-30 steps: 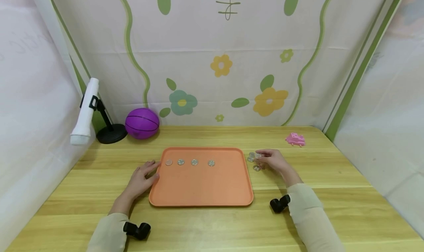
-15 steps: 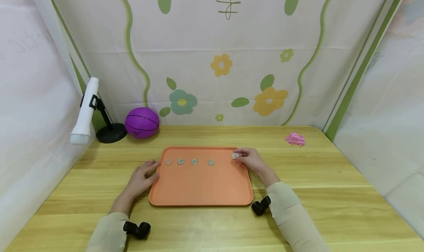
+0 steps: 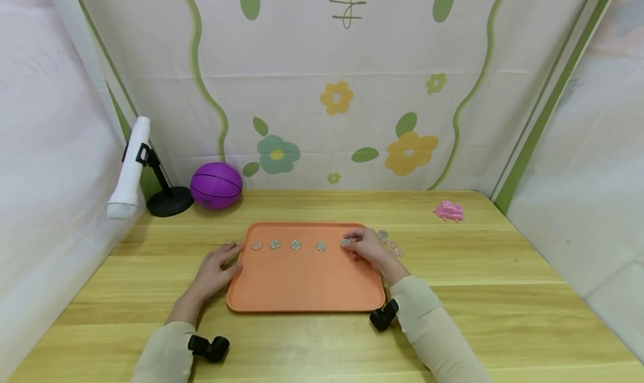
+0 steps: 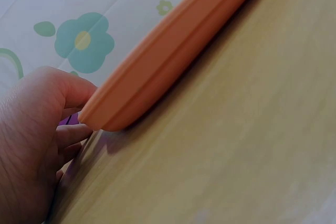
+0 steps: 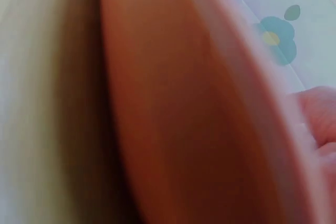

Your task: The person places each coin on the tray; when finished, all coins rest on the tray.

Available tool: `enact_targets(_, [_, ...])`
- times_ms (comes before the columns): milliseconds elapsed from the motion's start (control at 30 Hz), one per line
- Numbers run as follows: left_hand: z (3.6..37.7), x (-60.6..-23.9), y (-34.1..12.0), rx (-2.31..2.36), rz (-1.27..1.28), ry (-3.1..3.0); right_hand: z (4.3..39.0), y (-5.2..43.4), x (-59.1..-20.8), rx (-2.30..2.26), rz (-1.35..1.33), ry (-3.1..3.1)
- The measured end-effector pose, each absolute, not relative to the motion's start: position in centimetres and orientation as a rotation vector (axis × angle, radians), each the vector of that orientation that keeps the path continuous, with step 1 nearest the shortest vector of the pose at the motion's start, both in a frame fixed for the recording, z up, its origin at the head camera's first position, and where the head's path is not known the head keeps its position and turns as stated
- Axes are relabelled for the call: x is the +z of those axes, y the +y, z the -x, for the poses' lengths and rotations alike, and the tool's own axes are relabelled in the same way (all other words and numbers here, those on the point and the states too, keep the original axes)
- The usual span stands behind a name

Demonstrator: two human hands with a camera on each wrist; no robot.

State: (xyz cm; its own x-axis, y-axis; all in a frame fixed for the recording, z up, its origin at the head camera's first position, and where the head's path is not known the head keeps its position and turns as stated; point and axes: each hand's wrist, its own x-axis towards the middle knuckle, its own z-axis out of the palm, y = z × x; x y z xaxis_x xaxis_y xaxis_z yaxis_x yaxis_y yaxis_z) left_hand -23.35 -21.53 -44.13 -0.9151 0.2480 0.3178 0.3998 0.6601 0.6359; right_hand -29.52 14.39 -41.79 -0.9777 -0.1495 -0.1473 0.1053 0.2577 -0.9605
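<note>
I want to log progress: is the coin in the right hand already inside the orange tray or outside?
Inside: the right hand pinches the coin over the tray.

The person wears a long-sleeved top of pale beige, soft-looking fabric; both sleeves reach to the wrists and end in plain cuffs. The left hand [image 3: 215, 272] and right hand [image 3: 366, 246] are bare, with no rings or gloves in view. A small, black, stubby camera unit [image 3: 208, 348] sits at the left sleeve's wrist, and a matching black unit [image 3: 383, 316] at the right sleeve's wrist.
</note>
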Motion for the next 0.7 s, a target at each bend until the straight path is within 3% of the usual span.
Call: enact_targets(700, [23.35,-44.17,-21.49,-1.104,0.506,-2.687,29.45,14.53,-41.67,-1.688,0.009,2.362])
